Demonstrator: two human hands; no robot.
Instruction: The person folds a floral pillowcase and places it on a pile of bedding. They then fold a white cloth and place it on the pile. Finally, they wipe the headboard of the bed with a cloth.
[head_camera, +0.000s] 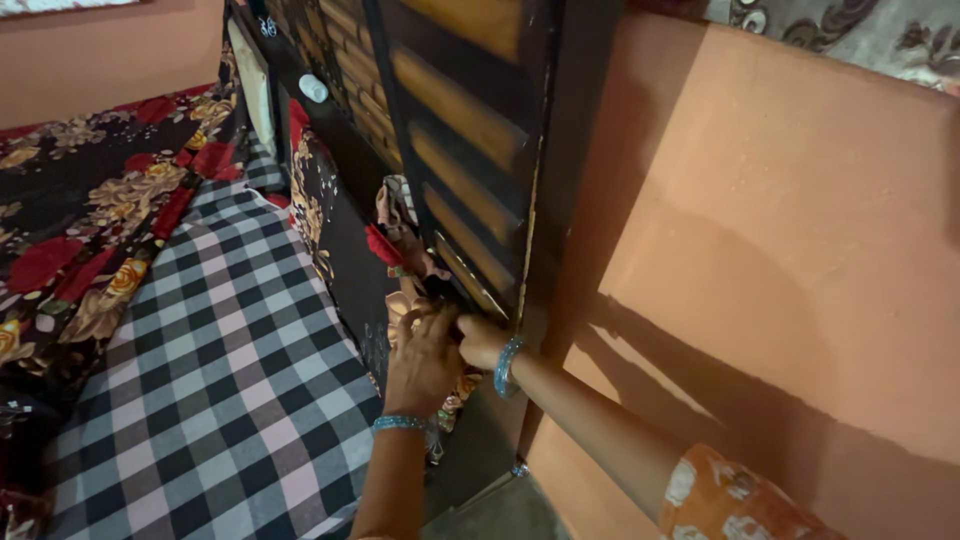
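1. Presently noted: left hand (422, 362), fingers curled down onto the floral cloth (400, 250), gripping its bunched edge where it hangs beside the wooden headboard (470, 130).
2. Right hand (482, 340) closed in a loose fist just beside the left, touching the same cloth at the headboard's lower corner; exact hold cannot be told.
3. Blue bangles (507, 366) on both wrists.
4. Checked sheet (230, 390) spread over the bed to the left; dark floral blanket (90, 220) beyond it.
5. Orange wall (780, 250) to the right, close against the headboard.
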